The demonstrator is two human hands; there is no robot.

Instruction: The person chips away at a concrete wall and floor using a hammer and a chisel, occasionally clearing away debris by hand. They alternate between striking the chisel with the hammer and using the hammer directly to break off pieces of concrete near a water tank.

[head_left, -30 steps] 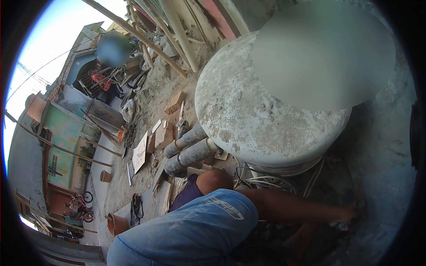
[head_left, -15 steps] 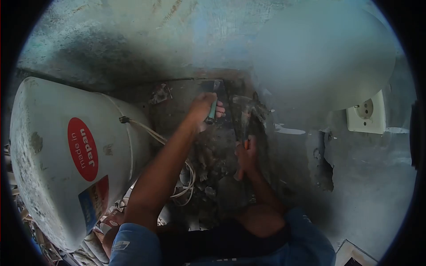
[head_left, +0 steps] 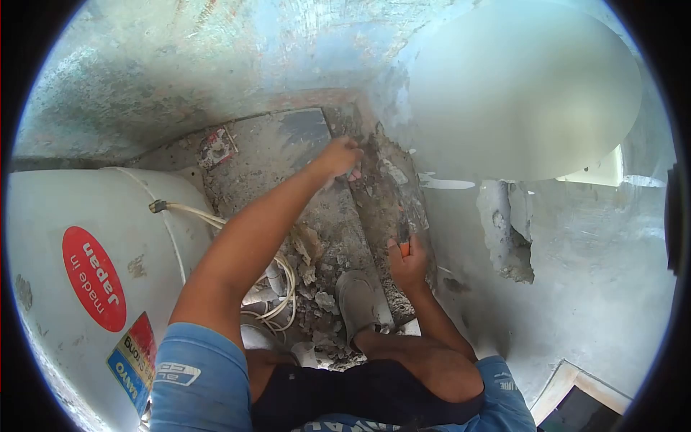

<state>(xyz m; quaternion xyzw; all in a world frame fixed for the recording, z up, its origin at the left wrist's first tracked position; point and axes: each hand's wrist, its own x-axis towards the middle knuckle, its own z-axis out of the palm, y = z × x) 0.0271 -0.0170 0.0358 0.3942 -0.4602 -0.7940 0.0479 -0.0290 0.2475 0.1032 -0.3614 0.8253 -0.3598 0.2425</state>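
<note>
The left hand [head_left: 340, 157] is raised to the top of a rough groove [head_left: 389, 198] chiselled into the grey wall [head_left: 597, 288]. Its fingers [head_left: 351, 153] are curled into a fist against the broken plaster; something pinkish shows under the fist, but what it holds cannot be told. The right hand [head_left: 408, 263] sits lower on the same groove, fingers closed around an orange-handled tool [head_left: 404, 247]. Only a short stretch of the orange handle shows above the grip, and the dark shaft points up along the groove, pressed to the wall.

Between the 2 forearms lies loose rubble [head_left: 317, 295] and a length of grey pipe [head_left: 360, 302] at the foot of the groove. White cables [head_left: 281, 284] loop just beside the left forearm and run to a large white tank [head_left: 65, 237] on the left, which carries a red "made in Japan" sticker [head_left: 93, 277]. To the right of the groove, a ragged hole [head_left: 509, 241] is broken into the plaster, well apart from both hands
</note>
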